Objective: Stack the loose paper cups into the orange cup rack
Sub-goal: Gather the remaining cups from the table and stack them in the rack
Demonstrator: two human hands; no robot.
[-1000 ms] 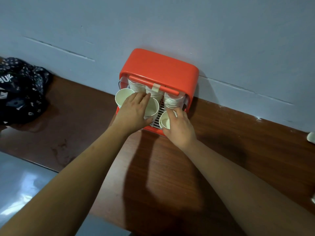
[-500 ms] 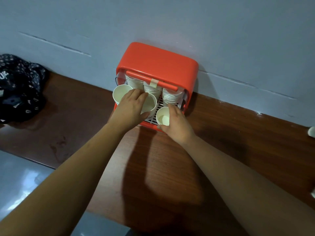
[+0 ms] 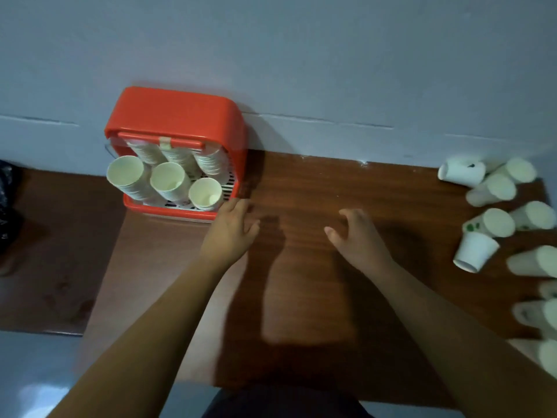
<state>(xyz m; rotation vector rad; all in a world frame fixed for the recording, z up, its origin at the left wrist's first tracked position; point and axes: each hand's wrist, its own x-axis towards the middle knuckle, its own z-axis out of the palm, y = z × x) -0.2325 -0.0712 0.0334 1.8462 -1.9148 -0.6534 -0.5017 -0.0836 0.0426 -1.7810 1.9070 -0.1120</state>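
The orange cup rack [image 3: 177, 116] stands against the wall at the back left of the wooden table [image 3: 346, 188]. Inside it are several stacks of white paper cups; three stacks [image 3: 168, 182] lean out at the front with their mouths facing me. My left hand [image 3: 232, 230] hovers just right of the rack's front corner, fingers straight, holding nothing. My right hand [image 3: 358, 239] is over the middle of the table, fingers loosely curled and empty. Several loose paper cups [image 3: 494, 188] lie scattered at the right end of the table, some upside down, some on their sides.
A grey-blue wall [image 3: 301, 55] runs behind the table. A dark patterned bag [image 3: 6, 203] lies at the far left edge. The table's front edge meets a pale floor [image 3: 36, 372] at the lower left.
Both hands have let go of the cups in the rack and pulled back to the right. The view has swung right, bringing the loose cups into sight.
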